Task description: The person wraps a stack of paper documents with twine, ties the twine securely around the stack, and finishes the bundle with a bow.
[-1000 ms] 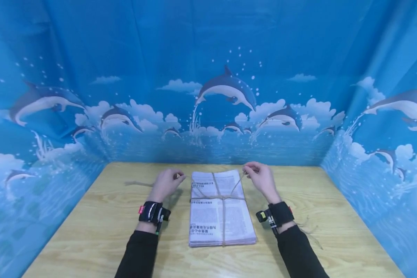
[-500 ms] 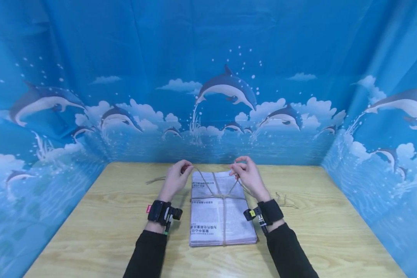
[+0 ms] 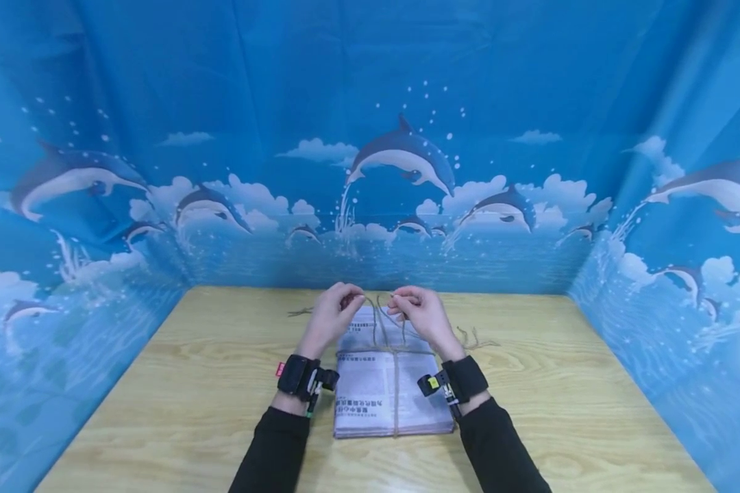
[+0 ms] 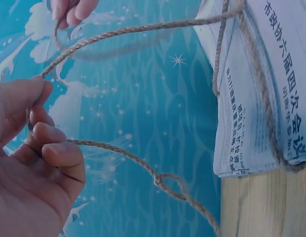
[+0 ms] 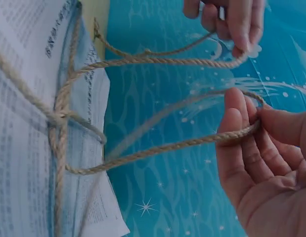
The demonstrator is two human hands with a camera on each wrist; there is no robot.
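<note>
A stack of newspapers [image 3: 364, 400] lies on the table, bound crosswise by brown twine [image 3: 397, 387]. From the crossing, two lengths of twine rise over the stack's far edge. My left hand [image 3: 335, 311] pinches one length between thumb and index finger; in the left wrist view its tail runs on past the fingers, with a small knotted loop [image 4: 171, 186] in it. My right hand [image 3: 422, 311] pinches the other length, which bends back at the fingertips in the right wrist view as a loop [image 5: 192, 143]. The hands are close together but apart.
The wooden table [image 3: 179, 411] extends on both sides of the stack. Frayed twine ends [image 3: 476, 339] show right of the right hand, another end [image 3: 299, 312] left of the left hand. A blue dolphin-print curtain [image 3: 259, 164] encloses the back and sides.
Both hands have moved inward over the stack's far edge, bringing the two twine lengths closer together. The loose ends slid inward with them. The newspaper stack has stayed nearly in place.
</note>
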